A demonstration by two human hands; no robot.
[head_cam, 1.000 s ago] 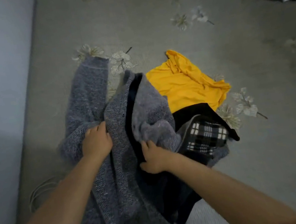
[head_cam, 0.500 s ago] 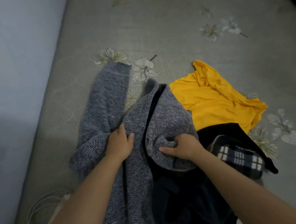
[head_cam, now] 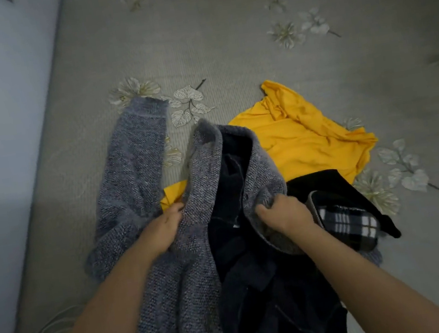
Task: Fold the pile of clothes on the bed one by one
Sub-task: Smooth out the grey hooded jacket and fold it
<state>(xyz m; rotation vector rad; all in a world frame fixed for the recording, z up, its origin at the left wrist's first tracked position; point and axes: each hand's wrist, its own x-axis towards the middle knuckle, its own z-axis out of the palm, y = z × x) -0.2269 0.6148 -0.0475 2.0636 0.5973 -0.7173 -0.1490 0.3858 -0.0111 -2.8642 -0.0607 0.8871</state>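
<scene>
Cardigan [head_cam: 143, 195] lies left on the bed [head_cam: 222, 37]; shirt [head_cam: 302, 139] right; checked garment [head_cam: 346, 221] perhaps overlapping it.

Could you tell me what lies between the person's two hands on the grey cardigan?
In the head view, between the left hand and right hand the grey cardigan gapes open, showing dark navy fabric.

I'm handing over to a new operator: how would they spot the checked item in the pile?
Start at the grey flower-printed bedspread and find the bright yellow crumpled top. Just below it, under a black cloth, lies the black-and-white plaid fabric piece, beside the right hand. It is the only checked pattern there.
</scene>
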